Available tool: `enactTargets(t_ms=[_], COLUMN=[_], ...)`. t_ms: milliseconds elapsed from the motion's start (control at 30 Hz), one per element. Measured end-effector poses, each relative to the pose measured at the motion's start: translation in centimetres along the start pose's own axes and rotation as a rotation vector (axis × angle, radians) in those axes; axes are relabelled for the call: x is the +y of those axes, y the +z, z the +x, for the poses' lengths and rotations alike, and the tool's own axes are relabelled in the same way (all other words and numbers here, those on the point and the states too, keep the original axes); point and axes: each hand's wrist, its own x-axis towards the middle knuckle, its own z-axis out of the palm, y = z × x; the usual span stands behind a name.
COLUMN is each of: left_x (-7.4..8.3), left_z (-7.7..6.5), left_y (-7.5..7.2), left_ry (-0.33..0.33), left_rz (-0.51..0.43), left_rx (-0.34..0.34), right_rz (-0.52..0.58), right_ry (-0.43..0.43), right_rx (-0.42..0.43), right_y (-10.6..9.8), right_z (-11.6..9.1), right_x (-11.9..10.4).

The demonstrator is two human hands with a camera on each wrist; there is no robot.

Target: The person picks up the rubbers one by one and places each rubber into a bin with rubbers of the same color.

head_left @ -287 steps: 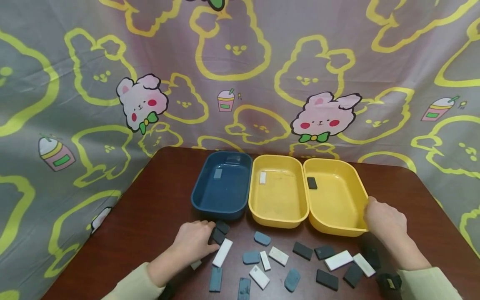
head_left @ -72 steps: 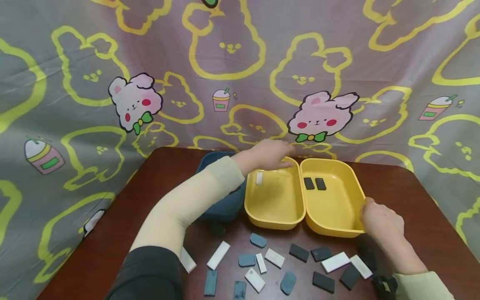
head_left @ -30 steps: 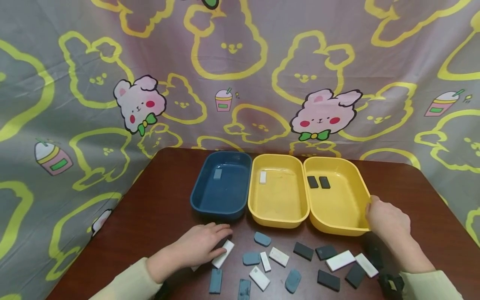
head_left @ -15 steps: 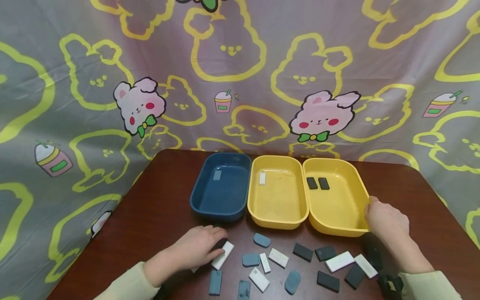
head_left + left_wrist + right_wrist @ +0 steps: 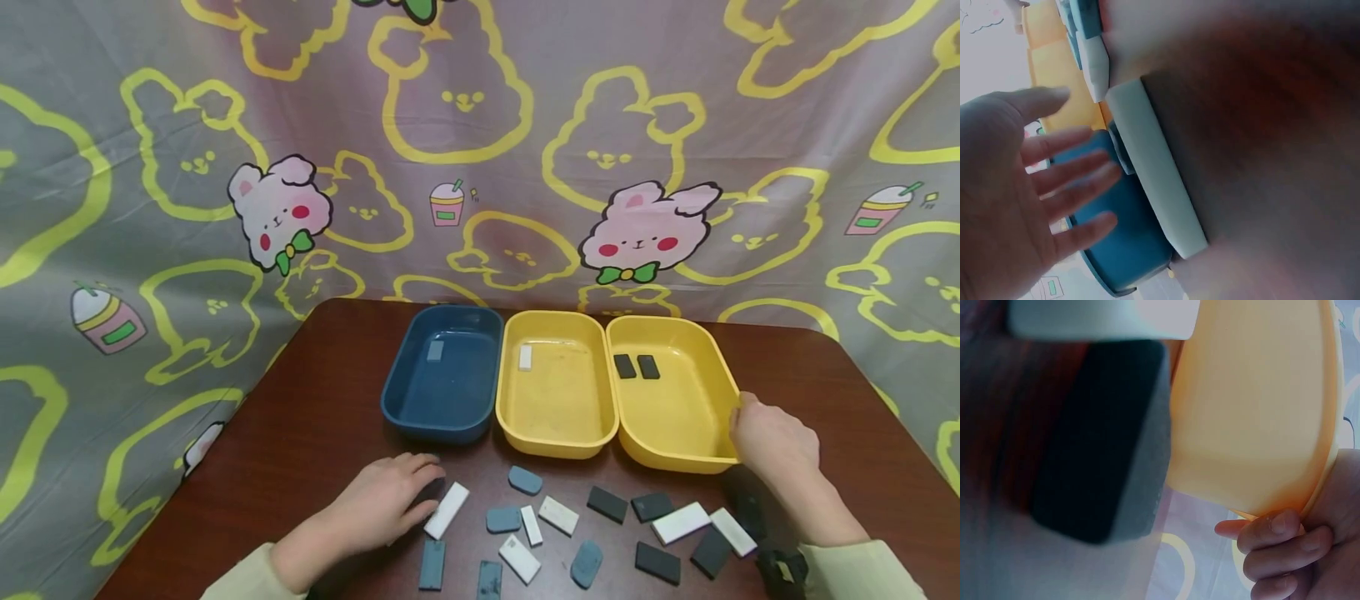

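Note:
My left hand (image 5: 386, 504) hovers low over the table's left part, its fingers spread and loosely straight in the left wrist view, with nothing in them. A long white block (image 5: 447, 510) lies by its thumb. A dark block under its fingertips is mostly hidden in the head view. With curled fingers, my right hand (image 5: 776, 437) holds the rim of the right yellow bin (image 5: 678, 458) at its outer side. Two black blocks (image 5: 648, 367) lie in that bin. The middle yellow bin (image 5: 555, 446) has one white block (image 5: 526, 357), and the blue bin (image 5: 442, 425) one grey-blue block (image 5: 435, 351).
Loose blocks are spread in front of the bins: blue-grey ones (image 5: 503, 520), white ones (image 5: 558, 516) and black ones (image 5: 657, 562). On the right, white and black blocks lie close together, some overlapping. A patterned curtain (image 5: 480, 183) hangs behind the table (image 5: 300, 400).
A second black block has come to lie in the right yellow bin. My left hand reached across the bins, came back to the left and has since drawn slightly back. My right hand stays put.

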Motion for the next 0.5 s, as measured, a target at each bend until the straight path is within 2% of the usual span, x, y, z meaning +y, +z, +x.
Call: enactTargets(t_ms=[167,267,500], left_x=[0.1,0.1,-0.4], left_z=[0.7,0.9,1.4], left_y=[0.3,0.6,1.0], left_ry=[-0.018,0.003,0.019], left_rz=[0.093,0.117,0.084], left_rx=[-0.017,0.01,0.049], right_rz=[0.001,0.002,-0.006], right_ry=[0.006,0.008,0.012], right_rx=[-0.001,-0.003,0.0], right_y=[0.1,0.2,0.1], right_z=[0.0,0.1,0.2], right_x=[0.0,0.0,0.0])
